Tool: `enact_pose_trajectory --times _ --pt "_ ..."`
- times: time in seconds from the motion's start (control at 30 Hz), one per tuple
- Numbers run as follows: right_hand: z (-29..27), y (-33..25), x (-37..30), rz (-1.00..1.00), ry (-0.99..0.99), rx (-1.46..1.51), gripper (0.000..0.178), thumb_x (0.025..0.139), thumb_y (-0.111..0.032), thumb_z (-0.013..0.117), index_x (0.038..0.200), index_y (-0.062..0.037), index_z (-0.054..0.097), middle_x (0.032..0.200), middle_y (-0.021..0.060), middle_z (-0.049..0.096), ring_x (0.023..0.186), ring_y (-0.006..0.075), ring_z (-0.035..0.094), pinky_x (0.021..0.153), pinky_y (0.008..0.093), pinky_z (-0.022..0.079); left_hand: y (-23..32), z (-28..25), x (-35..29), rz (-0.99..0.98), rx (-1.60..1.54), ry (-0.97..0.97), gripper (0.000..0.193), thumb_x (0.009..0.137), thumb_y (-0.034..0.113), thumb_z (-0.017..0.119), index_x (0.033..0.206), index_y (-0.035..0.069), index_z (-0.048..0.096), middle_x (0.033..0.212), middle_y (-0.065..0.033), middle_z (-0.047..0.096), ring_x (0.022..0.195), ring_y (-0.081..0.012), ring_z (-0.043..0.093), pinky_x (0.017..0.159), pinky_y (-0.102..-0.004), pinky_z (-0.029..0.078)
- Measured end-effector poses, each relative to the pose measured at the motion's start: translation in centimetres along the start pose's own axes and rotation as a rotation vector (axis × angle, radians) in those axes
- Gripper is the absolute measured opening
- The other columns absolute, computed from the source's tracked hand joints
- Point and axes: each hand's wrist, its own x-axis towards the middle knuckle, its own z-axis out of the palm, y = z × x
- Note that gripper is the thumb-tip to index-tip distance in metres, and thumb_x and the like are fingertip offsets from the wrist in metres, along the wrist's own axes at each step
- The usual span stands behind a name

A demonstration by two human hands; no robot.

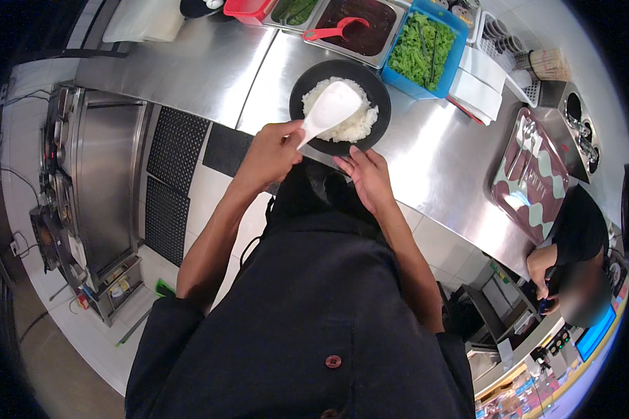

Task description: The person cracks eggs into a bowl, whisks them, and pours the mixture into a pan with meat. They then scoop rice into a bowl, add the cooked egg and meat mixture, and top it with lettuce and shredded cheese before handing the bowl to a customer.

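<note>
A white rice paddle (334, 106) is in my left hand (271, 155), its handle wrapped by closed fingers. The flat blade lies over a mound of white rice (360, 124), hiding part of it. This rice sits in a round black plate (299, 91) near the front edge of the steel counter. At the plate's near rim is my right hand (370, 178), with fingers stretched and apart, the fingertips against the edge.
Behind the plate stand a metal pan of dark sauce (335, 35) with a red ladle (339, 29), and a blue tub (405, 85) of lettuce. A patterned tray (531, 178) with utensils lies at right, near another person's arm (540, 269). A steel cabinet (108, 174) stands left.
</note>
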Motion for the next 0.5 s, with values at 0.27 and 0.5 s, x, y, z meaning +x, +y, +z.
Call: enact_pose_trajectory --times 0.27,0.5 --pt "0.6 -0.3 -0.1 0.019 0.014 0.025 0.021 0.102 -0.007 0.051 0.109 0.0121 0.053 0.111 0.0166 0.06 0.098 0.0251 0.065 0.098 0.041 0.056 -1.7 0.8 1.0 0.5 0.336 0.198 0.029 0.095 0.011 0.053 0.118 -0.002 0.065 0.089 -0.0313 0.064 0.089 -0.0458 0.066 0.074 -0.0449 0.053" --pt "0.1 0.0 0.0 0.066 0.044 0.022 0.021 0.102 -0.006 0.05 0.112 0.0116 0.053 0.111 0.0151 0.06 0.101 0.0262 0.065 0.098 0.0415 0.056 -3.7 1.2 2.0 0.618 0.571 0.286 0.032 0.097 0.011 0.05 0.123 -0.006 0.06 0.081 -0.0313 0.064 0.077 -0.0456 0.066 0.067 -0.0495 0.053"
